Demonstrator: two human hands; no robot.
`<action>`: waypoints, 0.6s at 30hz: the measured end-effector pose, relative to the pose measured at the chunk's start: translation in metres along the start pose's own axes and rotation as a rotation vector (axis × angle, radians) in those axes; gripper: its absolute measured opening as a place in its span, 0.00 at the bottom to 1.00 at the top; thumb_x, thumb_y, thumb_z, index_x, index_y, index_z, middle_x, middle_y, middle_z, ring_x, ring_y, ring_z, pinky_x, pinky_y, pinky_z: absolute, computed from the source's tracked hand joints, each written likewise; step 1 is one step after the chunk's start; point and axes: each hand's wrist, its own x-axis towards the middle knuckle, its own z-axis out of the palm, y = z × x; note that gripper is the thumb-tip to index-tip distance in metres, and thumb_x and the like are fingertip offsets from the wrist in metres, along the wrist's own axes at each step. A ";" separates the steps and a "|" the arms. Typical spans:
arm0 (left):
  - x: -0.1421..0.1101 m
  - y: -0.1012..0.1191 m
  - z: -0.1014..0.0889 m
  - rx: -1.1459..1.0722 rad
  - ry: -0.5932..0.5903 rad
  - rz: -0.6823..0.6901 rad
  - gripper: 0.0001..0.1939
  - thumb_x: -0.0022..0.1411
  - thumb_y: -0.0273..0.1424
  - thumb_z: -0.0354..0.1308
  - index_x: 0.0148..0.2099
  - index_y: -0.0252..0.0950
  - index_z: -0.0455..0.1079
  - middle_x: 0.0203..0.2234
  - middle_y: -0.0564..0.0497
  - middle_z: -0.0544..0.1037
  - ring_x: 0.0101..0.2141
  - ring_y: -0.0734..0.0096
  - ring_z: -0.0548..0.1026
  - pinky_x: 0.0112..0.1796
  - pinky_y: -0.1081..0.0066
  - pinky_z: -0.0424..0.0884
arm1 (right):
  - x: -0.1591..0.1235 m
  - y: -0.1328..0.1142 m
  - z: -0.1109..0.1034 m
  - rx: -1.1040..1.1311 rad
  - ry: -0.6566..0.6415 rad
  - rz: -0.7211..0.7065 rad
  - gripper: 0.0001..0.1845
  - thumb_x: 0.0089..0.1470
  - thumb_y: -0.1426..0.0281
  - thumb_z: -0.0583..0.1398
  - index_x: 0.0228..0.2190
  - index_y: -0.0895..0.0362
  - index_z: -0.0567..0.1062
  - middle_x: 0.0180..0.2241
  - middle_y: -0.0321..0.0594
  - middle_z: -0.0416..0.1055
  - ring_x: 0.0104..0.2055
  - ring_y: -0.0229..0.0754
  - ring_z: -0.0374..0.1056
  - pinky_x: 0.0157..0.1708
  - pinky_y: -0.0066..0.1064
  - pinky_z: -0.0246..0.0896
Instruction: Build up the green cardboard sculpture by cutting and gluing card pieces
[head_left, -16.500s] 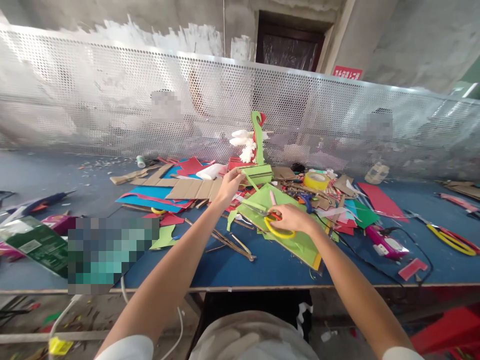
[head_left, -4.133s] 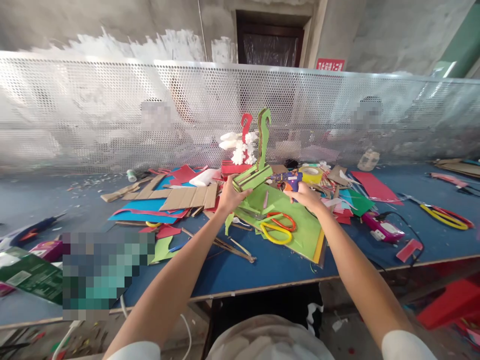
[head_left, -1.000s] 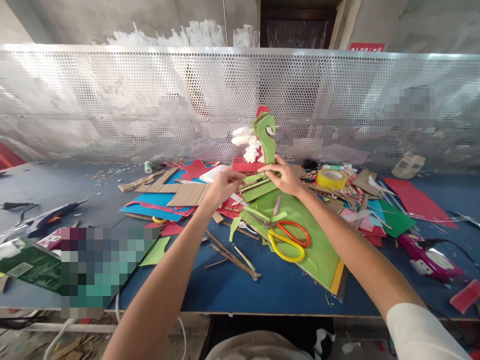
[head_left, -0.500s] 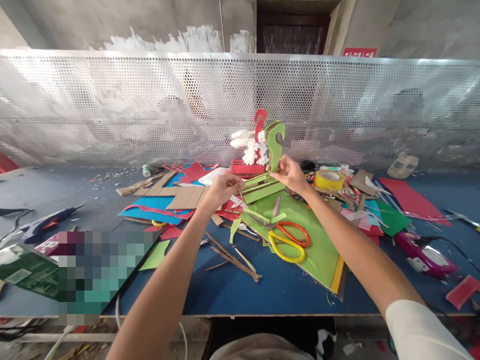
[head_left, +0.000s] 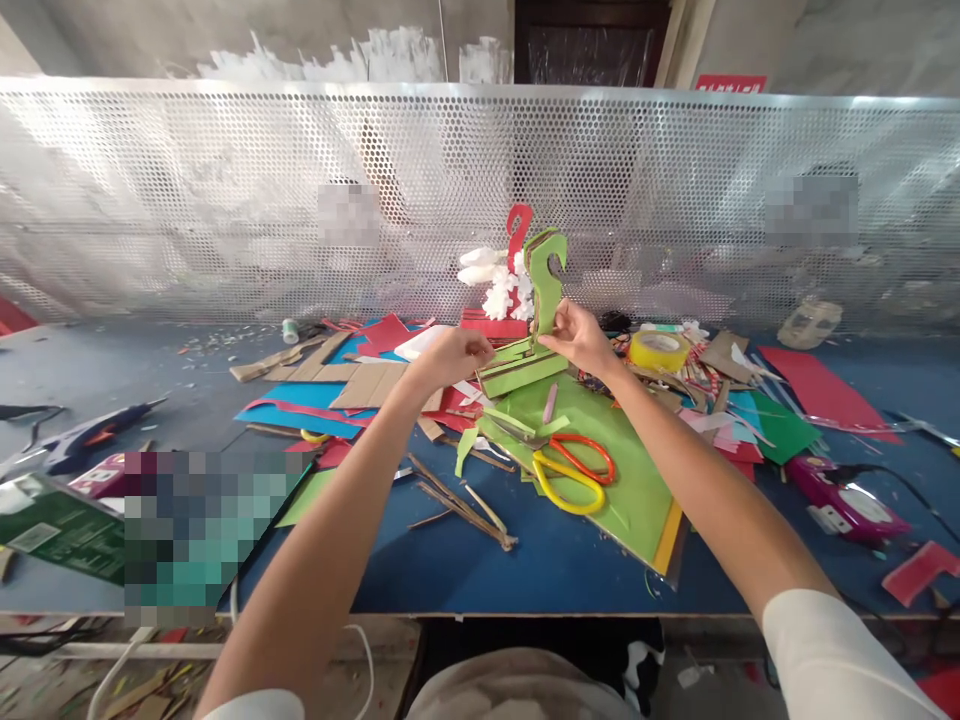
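A green paper-covered cardboard stand with a hooked upright and a layered, slotted base is held up over the table. My right hand pinches the lower part of the upright between thumb and fingers. At the left end of the base, my left hand has its fingers curled together; its fingertips are partly hidden. Behind the stand is a similar red hooked piece with white flower shapes. Scissors with one yellow and one orange handle lie below my hands on green paper sheets.
A perforated metal screen runs along the table's back. Cardboard strips, twigs, a yellow tape roll and paper scraps surround the hands. A glue gun lies left; a purple power strip lies right.
My left hand has shifted slightly up and right along the left end of the base, its fingers more curled. My right hand keeps hold of the upright. The whole view has shifted slightly.
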 end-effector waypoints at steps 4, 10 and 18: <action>0.025 -0.002 -0.002 0.036 -0.062 -0.108 0.01 0.47 0.29 0.68 0.25 0.39 0.80 0.18 0.51 0.74 0.20 0.68 0.69 0.26 0.66 0.64 | 0.001 -0.001 0.000 0.065 0.010 0.016 0.33 0.46 0.49 0.74 0.31 0.49 0.58 0.31 0.32 0.57 0.34 0.41 0.61 0.38 0.37 0.68; 0.034 0.016 -0.018 0.124 -0.313 -0.184 0.12 0.46 0.40 0.71 0.31 0.37 0.82 0.23 0.50 0.79 0.27 0.66 0.72 0.32 0.67 0.65 | 0.002 0.000 0.001 0.103 -0.001 0.001 0.33 0.45 0.50 0.75 0.30 0.50 0.58 0.30 0.32 0.56 0.32 0.40 0.58 0.35 0.35 0.65; 0.045 0.040 -0.023 0.243 -0.465 -0.259 0.16 0.48 0.44 0.67 0.34 0.39 0.83 0.33 0.47 0.83 0.36 0.61 0.75 0.35 0.67 0.65 | 0.002 0.005 0.000 0.119 0.010 -0.007 0.33 0.45 0.52 0.76 0.30 0.50 0.59 0.30 0.32 0.55 0.32 0.41 0.59 0.34 0.36 0.66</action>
